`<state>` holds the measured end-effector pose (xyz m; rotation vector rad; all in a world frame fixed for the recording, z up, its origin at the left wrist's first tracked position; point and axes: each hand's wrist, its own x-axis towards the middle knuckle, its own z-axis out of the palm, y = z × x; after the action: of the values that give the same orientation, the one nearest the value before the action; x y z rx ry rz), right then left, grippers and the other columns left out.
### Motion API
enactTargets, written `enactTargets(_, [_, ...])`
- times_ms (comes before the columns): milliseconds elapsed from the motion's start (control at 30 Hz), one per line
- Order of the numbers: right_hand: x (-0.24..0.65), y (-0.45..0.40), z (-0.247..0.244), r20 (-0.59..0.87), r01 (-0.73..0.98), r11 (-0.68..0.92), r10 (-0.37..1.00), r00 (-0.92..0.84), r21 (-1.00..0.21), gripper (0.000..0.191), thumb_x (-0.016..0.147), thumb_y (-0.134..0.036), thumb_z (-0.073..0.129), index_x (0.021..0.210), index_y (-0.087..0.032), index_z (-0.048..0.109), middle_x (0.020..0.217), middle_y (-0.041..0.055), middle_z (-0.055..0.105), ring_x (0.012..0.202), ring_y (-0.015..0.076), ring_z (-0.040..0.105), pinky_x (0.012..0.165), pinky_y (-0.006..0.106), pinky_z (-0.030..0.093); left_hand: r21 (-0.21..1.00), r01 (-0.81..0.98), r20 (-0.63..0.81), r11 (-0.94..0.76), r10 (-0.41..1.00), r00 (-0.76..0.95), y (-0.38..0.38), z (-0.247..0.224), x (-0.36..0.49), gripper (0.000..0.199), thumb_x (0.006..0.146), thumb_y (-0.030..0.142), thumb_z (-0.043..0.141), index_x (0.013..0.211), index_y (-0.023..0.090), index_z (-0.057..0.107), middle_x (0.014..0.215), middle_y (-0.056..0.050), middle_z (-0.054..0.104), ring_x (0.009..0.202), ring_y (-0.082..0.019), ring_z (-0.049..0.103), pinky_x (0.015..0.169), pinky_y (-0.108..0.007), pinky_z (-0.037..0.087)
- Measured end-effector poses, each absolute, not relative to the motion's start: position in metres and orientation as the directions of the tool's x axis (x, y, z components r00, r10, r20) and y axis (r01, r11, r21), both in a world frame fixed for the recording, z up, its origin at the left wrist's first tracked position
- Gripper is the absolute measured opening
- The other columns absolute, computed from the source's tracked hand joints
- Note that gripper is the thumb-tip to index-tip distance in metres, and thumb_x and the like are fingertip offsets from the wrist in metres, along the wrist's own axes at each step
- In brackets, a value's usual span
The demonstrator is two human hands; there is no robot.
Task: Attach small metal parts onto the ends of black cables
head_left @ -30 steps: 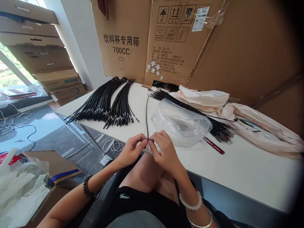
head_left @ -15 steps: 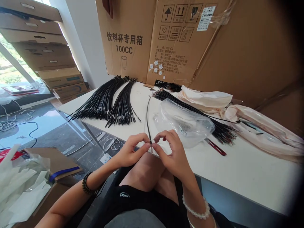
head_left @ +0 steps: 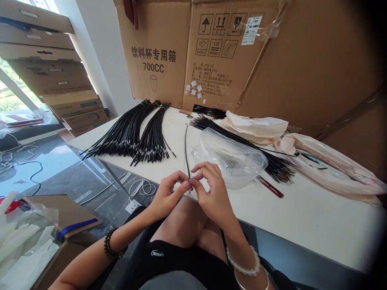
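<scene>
A thin black cable [head_left: 186, 155] stands out from my fingertips and reaches back across the white table. My left hand [head_left: 172, 191] pinches its near end between thumb and forefinger. Close against it, my right hand [head_left: 211, 190] has its thumb and fingers closed on the same end. The tips of both hands meet at the table's front edge, above my lap. Small details at the pinched end are covered by my fingers. Just right of the cable lies a clear plastic bag [head_left: 242, 155] with small metallic pieces inside.
Black cable bundles [head_left: 121, 133] lie on the table's left part. Another loose cable bundle [head_left: 272, 167] stretches to the right, near a red-handled tool [head_left: 272, 188] and pale cloth-like wrapping [head_left: 332, 169]. A large cardboard box [head_left: 157, 24] stands behind. An open carton [head_left: 60, 241] sits lower left.
My right fingers have closed in on the cable's near end, narrowing the gap to my left hand. The view has shifted slightly.
</scene>
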<state>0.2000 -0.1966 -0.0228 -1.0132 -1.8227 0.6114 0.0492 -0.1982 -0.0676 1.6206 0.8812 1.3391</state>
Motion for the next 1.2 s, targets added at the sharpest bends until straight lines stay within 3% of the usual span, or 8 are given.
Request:
enactTargets(200, [0.201, -0.190, -0.023, 0.464, 0.362, 0.503, 0.864, -0.194, -0.785, 0.020, 0.084, -0.019, 0.061, 0.065, -0.021, 0.053, 0.089, 0.0016, 0.062, 0.092, 0.0197, 0.052, 0.085, 0.036, 0.036, 0.911, -0.013, 0.411, -0.412, 0.906, 0.104, -0.202, -0.069, 0.052, 0.020, 0.092, 0.033, 0.057, 0.082, 0.016, 0.062, 0.076, -0.001, 0.063, 0.076, -0.012, 0.057, 0.075, -0.023, 0.044])
enactTargets(300, [0.206, -0.190, -0.031, 0.456, 0.327, 0.468, 0.882, -0.116, -0.821, 0.021, 0.093, -0.033, 0.051, 0.076, -0.022, 0.058, 0.097, 0.0034, 0.060, 0.097, 0.0196, 0.053, 0.087, 0.037, 0.038, 0.918, -0.032, 0.397, -0.396, 0.914, 0.079, -0.202, -0.066, 0.053, 0.021, 0.092, 0.033, 0.057, 0.080, 0.016, 0.061, 0.073, -0.001, 0.063, 0.073, -0.012, 0.058, 0.073, -0.025, 0.046])
enactTargets(400, [0.209, -0.196, -0.040, 0.442, 0.304, 0.439, 0.895, -0.062, -0.846, 0.026, 0.096, -0.039, 0.045, 0.082, -0.022, 0.058, 0.093, 0.0036, 0.057, 0.095, 0.0193, 0.054, 0.086, 0.036, 0.039, 0.924, -0.047, 0.381, -0.379, 0.923, 0.061, -0.201, -0.064, 0.052, 0.022, 0.092, 0.033, 0.055, 0.079, 0.016, 0.060, 0.073, -0.002, 0.062, 0.073, -0.013, 0.059, 0.072, -0.025, 0.047])
enactTargets(567, [0.197, -0.208, -0.047, 0.413, 0.304, 0.410, 0.909, -0.059, -0.860, 0.013, 0.086, -0.033, 0.060, 0.080, -0.022, 0.061, 0.091, 0.0023, 0.057, 0.093, 0.0183, 0.055, 0.084, 0.034, 0.041, 0.925, -0.033, 0.380, -0.379, 0.924, 0.045, -0.200, -0.065, 0.051, 0.019, 0.090, 0.031, 0.058, 0.078, 0.016, 0.060, 0.072, -0.001, 0.061, 0.071, -0.011, 0.055, 0.070, -0.023, 0.043])
enactTargets(900, [0.202, -0.207, -0.043, 0.520, 0.432, 0.460, 0.854, 0.026, -0.776, 0.007, 0.080, -0.019, 0.060, 0.074, -0.022, 0.058, 0.091, 0.0025, 0.055, 0.095, 0.0208, 0.052, 0.088, 0.037, 0.039, 0.921, 0.006, 0.388, -0.388, 0.921, 0.042, -0.200, -0.058, 0.044, 0.022, 0.091, 0.033, 0.057, 0.077, 0.016, 0.061, 0.071, -0.001, 0.062, 0.071, -0.012, 0.057, 0.069, -0.024, 0.043])
enactTargets(1033, [0.210, -0.209, -0.038, 0.572, 0.464, 0.457, 0.808, 0.138, -0.759, 0.005, 0.086, -0.023, 0.056, 0.081, -0.022, 0.057, 0.092, 0.0046, 0.054, 0.096, 0.0222, 0.051, 0.089, 0.041, 0.039, 0.916, 0.025, 0.400, -0.401, 0.916, 0.034, -0.201, -0.057, 0.043, 0.024, 0.091, 0.035, 0.056, 0.078, 0.016, 0.061, 0.071, -0.002, 0.063, 0.071, -0.013, 0.057, 0.069, -0.025, 0.044])
enactTargets(1200, [0.199, -0.214, -0.035, 0.468, 0.354, 0.433, 0.884, 0.014, -0.829, 0.018, 0.086, -0.036, 0.062, 0.099, -0.024, 0.068, 0.113, 0.0072, 0.059, 0.114, 0.0235, 0.052, 0.103, 0.044, 0.038, 0.905, 0.042, 0.421, -0.423, 0.906, 0.047, -0.203, -0.060, 0.046, 0.023, 0.091, 0.034, 0.057, 0.078, 0.016, 0.061, 0.071, -0.002, 0.063, 0.071, -0.013, 0.057, 0.070, -0.025, 0.044])
